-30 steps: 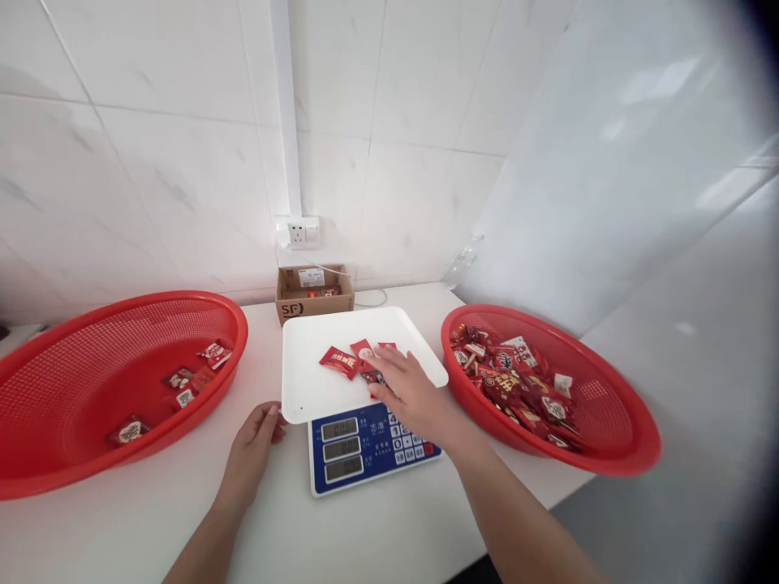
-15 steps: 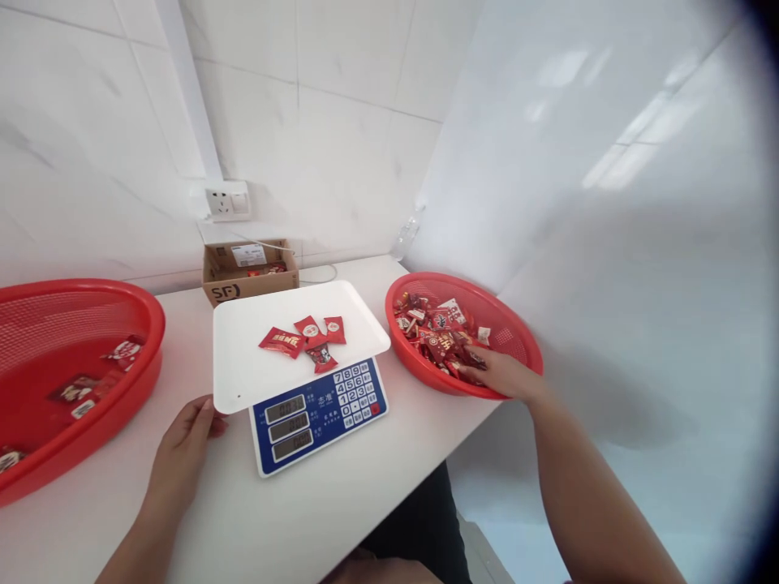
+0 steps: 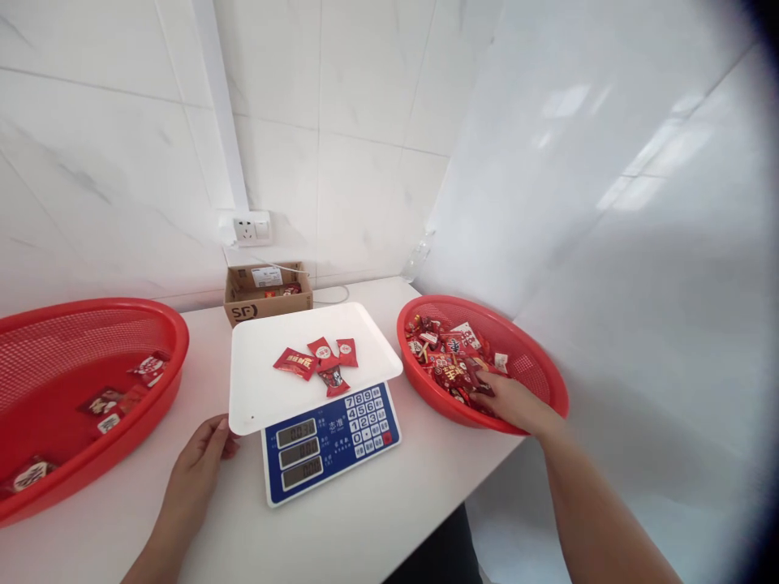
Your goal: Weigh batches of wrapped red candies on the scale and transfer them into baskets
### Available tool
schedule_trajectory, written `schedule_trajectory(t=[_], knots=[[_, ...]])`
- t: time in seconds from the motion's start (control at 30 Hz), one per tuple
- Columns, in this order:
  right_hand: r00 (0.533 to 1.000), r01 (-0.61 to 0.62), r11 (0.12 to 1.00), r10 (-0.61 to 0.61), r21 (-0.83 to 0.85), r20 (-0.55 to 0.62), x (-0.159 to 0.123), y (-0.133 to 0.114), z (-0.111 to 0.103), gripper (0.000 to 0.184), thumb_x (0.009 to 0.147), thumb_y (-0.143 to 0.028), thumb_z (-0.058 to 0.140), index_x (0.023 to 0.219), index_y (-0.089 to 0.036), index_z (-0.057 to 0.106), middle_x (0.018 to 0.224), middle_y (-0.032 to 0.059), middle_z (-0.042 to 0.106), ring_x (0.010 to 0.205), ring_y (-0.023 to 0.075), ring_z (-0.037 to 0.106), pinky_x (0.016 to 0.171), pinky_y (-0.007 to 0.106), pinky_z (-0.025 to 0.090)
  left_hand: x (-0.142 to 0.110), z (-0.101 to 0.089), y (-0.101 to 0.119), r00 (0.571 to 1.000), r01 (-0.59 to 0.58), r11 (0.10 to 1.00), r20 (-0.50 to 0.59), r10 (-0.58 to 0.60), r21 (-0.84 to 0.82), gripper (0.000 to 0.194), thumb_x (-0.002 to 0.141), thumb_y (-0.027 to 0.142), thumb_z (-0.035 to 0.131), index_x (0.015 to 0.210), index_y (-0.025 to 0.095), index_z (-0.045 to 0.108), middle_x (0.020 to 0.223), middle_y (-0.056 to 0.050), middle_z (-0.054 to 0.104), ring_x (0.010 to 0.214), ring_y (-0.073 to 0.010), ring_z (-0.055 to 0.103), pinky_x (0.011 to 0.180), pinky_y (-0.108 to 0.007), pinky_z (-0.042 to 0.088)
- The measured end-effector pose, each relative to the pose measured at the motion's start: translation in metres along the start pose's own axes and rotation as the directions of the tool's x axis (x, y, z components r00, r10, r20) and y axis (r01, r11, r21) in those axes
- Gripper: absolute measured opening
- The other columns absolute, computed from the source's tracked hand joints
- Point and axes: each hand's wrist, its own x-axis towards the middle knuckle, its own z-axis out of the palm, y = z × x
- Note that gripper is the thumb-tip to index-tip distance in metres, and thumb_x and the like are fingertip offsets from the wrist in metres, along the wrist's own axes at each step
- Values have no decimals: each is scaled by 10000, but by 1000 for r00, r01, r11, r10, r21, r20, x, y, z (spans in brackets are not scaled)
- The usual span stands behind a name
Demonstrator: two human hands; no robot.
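Red packets [image 3: 449, 370] against right fingers [image 3: 490, 400]

We read "SF" on the cardboard box [image 3: 268, 308] by the back edge of the counter [image 3: 341, 535], and "志准", keys [image 3: 366, 422] 0–9 and a middle display [image 3: 299, 453] of 0.00 on the scale [image 3: 333, 462].

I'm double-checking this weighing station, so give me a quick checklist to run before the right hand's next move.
1. Packets lying within the white tray: ok.
2. Left hand off the tray: cannot tell; it's at the near left corner, contact unclear.
3. Keypad uncovered: ok.
4. Display showing digits: ok.
5. Right hand inside the right basket: ok.
6. Packet gripped in its fingers: cannot tell.
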Motion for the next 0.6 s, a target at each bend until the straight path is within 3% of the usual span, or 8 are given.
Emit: schedule_trajectory(t=[0.17, 0.27, 0.4, 0.6], knots=[[1000, -21, 997, 22, 80, -5, 0, -6, 2, 646, 765, -390, 495, 1359, -211, 317, 1123, 95, 619, 1025, 280, 581, 825, 359, 443, -3, -1, 4, 1000, -7, 1000, -1, 7, -8, 495, 659, 629, 495, 912, 213, 584, 690, 2, 580, 662, -172, 533, 665, -301, 453], [999, -49, 994, 51, 96, -17, 4, -9, 7, 713, 785, -433, 463, 1409, -221, 193, 1106, 98, 629, 998, 288, 597, 803, 377, 453, -3, -1, 1, 1000, -20, 1000, 10, 20, -9, 478, 683, 610, 490, 943, 221, 583, 682, 6, 579, 662, -168, 532, 659, -291, 449], [994, -49, 996, 56, 74, -97, 7, -10, 11, 656, 808, -450, 426, 1397, -245, 224, 1115, 100, 626, 987, 302, 602, 780, 397, 459, -3, -2, -1, 1000, -22, 1000, 2, 22, -11, 478, 690, 608, 485, 946, 217, 587, 649, 7, 566, 643, -172, 531, 645, -294, 446], [992, -48, 998, 53, 51, -111, 9, -6, 14, 547, 811, -427, 408, 1322, -239, 359, 1043, 85, 651, 937, 287, 618, 742, 377, 468, -4, -2, 2, 1000, -11, 1000, 12, 11, -8, 507, 673, 621, 493, 961, 213, 586, 651, 3, 566, 662, -185, 537, 663, -308, 446]])
